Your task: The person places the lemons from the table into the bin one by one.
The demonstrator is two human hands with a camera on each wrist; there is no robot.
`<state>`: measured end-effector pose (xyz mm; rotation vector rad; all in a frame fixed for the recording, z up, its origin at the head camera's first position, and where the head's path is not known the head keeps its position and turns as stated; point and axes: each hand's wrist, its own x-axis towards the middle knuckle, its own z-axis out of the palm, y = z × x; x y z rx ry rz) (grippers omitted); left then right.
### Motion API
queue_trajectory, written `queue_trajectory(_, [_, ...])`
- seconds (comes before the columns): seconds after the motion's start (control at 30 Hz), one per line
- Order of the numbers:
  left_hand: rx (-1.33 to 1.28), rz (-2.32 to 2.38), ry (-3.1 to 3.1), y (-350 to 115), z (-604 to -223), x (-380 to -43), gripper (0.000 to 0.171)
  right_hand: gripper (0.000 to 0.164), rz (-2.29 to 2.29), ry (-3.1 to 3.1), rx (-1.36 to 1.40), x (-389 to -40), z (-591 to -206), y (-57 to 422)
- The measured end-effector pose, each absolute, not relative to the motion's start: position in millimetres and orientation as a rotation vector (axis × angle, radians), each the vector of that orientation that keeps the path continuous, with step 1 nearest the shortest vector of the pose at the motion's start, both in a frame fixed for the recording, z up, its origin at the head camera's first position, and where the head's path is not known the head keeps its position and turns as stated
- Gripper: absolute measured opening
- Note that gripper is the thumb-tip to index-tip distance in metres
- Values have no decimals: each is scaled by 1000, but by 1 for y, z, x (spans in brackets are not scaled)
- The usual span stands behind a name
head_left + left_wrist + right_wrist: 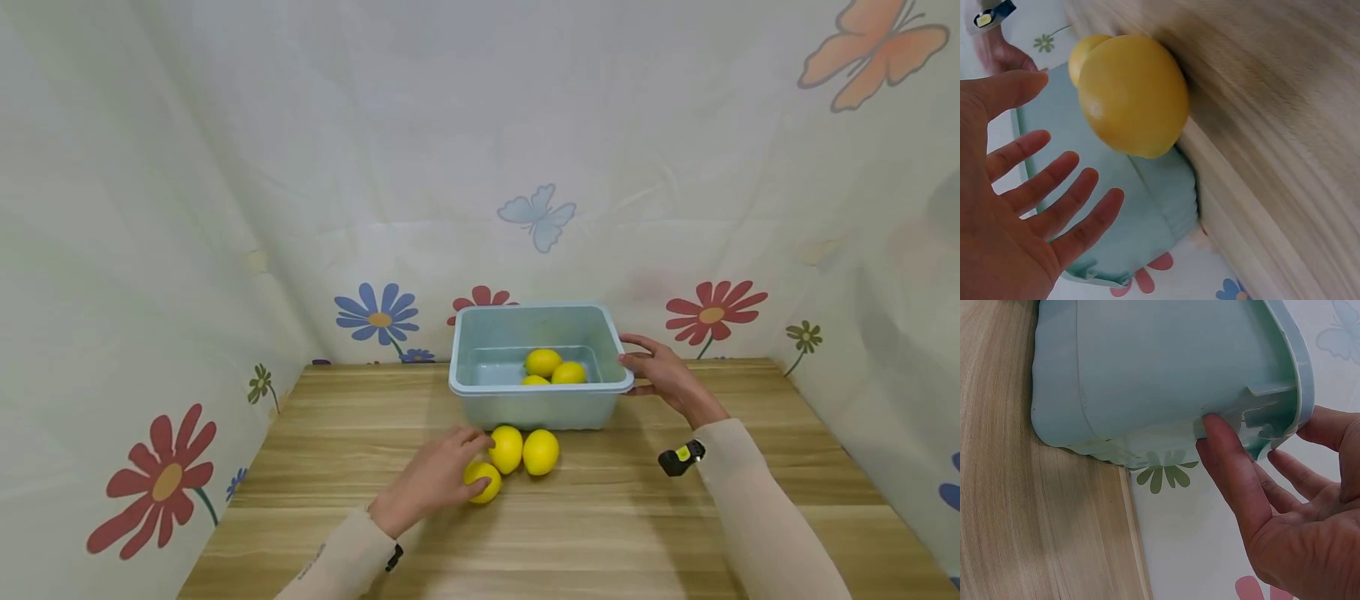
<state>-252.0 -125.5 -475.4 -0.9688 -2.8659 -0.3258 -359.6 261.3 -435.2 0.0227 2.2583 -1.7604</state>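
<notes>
A light blue plastic bin stands on the table with several lemons inside. In front of it lie three more lemons: one near the middle, one to its right and one closest to the left hand. The left hand reaches beside that nearest lemon, palm facing it; in the left wrist view its fingers are spread, with a lemon in front of them. At the bin's right end, the right hand grips the rim, its thumb on the edge and fingers against the outer wall.
The wood-grain table reaches back to a pale cloth backdrop printed with flowers and butterflies. Cloth also hangs along the left and right sides. The bin stands near the table's back edge.
</notes>
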Motion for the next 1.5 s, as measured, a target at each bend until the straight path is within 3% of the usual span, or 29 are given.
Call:
queue_trajectory(0.53, [-1044,-198,-2937,-124,-501,-257,47,64,-1765,2261,39,-360,-435,261])
queue_trajectory(1.5, [-1103,-148,-3081,-121,-509,-244,49,64,-1783,2250,52,-359,-438,260])
